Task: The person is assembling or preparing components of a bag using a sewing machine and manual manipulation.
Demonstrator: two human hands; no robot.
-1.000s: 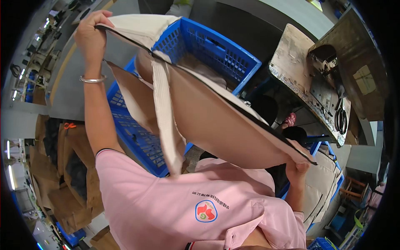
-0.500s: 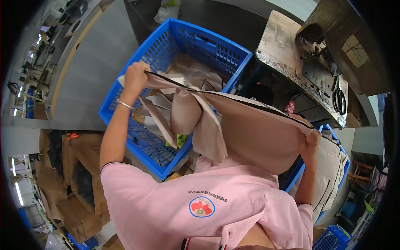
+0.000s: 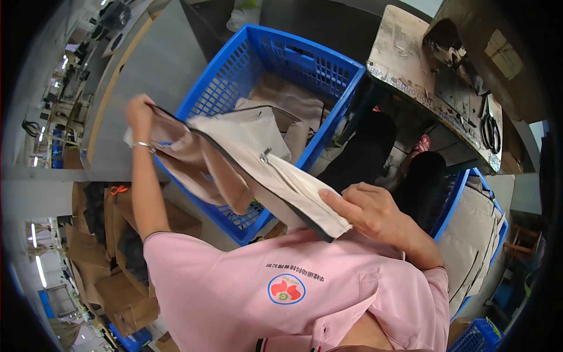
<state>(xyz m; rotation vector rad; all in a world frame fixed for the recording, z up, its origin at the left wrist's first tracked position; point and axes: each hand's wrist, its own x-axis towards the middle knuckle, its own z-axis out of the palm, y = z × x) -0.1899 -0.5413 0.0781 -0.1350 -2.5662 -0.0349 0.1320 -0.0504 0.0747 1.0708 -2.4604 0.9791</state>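
Hands pinching beige fabric piece [image 3: 252, 158], left hand [image 3: 139, 114] raised, right hand [image 3: 366, 211] near chest.

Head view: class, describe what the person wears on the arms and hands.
Both arms are bare below short pink sleeves of a polo shirt with a round red and green chest badge. The left hand has a thin silver metal bangle at the wrist. The right hand is bare, without gloves or rings visible.

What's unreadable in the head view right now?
- Left hand: fingers motion-blurred at the beige fabric piece, so the grip is unclear.
- Blue crate: the held fabric covers its near contents.
- Right hand: the fabric's end hides its thumb.
- Scissors: small, warped near the rim.
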